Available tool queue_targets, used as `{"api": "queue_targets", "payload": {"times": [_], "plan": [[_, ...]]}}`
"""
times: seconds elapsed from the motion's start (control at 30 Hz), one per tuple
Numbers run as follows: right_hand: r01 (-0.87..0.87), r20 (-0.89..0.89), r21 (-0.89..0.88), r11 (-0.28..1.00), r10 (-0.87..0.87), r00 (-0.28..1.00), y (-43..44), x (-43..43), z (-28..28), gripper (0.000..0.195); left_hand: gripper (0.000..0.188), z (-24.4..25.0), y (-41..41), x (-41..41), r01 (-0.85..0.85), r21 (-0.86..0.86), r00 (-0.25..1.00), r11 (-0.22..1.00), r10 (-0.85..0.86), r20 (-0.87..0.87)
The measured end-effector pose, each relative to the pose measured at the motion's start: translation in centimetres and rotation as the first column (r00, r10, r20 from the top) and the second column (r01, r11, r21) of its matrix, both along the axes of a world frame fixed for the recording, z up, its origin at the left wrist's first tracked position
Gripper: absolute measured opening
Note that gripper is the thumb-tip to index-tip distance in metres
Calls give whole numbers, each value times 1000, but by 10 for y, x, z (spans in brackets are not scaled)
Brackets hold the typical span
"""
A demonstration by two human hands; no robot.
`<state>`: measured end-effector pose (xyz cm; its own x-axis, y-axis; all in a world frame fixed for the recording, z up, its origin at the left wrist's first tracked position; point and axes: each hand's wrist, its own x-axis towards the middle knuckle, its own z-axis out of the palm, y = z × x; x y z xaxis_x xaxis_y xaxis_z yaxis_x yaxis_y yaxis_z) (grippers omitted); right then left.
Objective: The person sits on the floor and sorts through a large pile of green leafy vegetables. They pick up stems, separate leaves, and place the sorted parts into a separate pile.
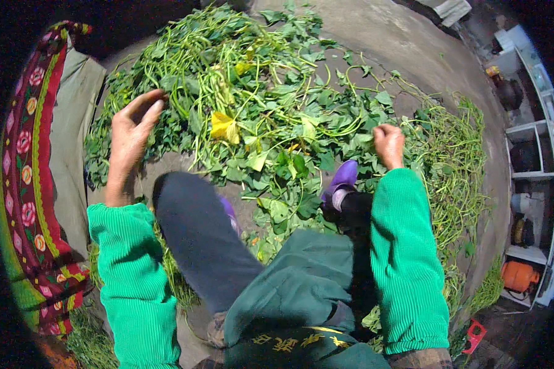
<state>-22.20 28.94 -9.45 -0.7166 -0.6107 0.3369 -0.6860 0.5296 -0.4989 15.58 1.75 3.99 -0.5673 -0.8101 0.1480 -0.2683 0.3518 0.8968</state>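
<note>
A broad heap of green leafy vines with long stems (221, 87) lies on the floor before me; they look like sweet potato vines. A yellow leaf (225, 127) stands out near its middle. Over the heap's left side is my left hand (133, 131), its thumb and fingers curved with a gap between them and nothing visible inside. My right hand (389, 144) is curled above leaves on the right side. Its fingertips are turned away, so whether it pinches a stem is hidden. Green corduroy sleeves cover both forearms.
My purple shoe (346, 174) rests among the leaves. Thinner stems (457, 184) lie in a strip on the right. Farther right stands white shelving (531, 175) with an orange gas cylinder (519, 276). A flowered red cloth (25, 143) hangs at the left. Concrete floor (374, 27) shows at the back.
</note>
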Motion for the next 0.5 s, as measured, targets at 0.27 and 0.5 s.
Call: {"api": "queue_targets", "payload": {"times": [0.27, 0.5], "plan": [[220, -111, 326, 919, -194, 975, 3, -57, -58, 15, 27, -46, 2, -83, 90, 104, 992, 991, -98, 80], [361, 978, 120, 925, -47, -204, -131, 101, -197, 35, 27, -65, -32, -84, -22, 213, 999, 977, 16, 28]]}}
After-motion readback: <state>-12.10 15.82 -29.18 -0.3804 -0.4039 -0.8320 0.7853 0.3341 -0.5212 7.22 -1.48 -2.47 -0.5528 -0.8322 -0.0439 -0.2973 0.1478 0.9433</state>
